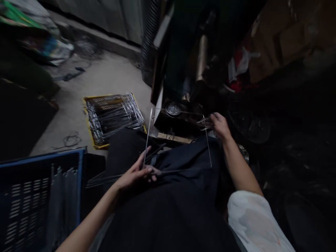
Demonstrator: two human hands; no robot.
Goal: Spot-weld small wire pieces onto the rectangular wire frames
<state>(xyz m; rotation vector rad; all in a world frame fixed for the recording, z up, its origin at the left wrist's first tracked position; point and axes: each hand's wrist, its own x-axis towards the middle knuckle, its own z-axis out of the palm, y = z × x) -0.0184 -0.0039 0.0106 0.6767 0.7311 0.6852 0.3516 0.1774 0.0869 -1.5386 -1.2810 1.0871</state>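
Note:
A thin rectangular wire frame stands tilted above my lap, its far side level with the machine's front. My left hand is closed on its near left corner. My right hand is at the frame's far right corner, with the fingers closed around thin light prongs that look like tweezers or wire ends; the dim light hides which. Just behind the frame's far side sits a small round dish of shiny little pieces on the dark machine.
A yellow-rimmed crate of bent wire frames lies on the floor ahead left. A blue crate with upright metal rods stands close on my left. A ribbed hose rises beside the machine. Cardboard boxes are at the back right.

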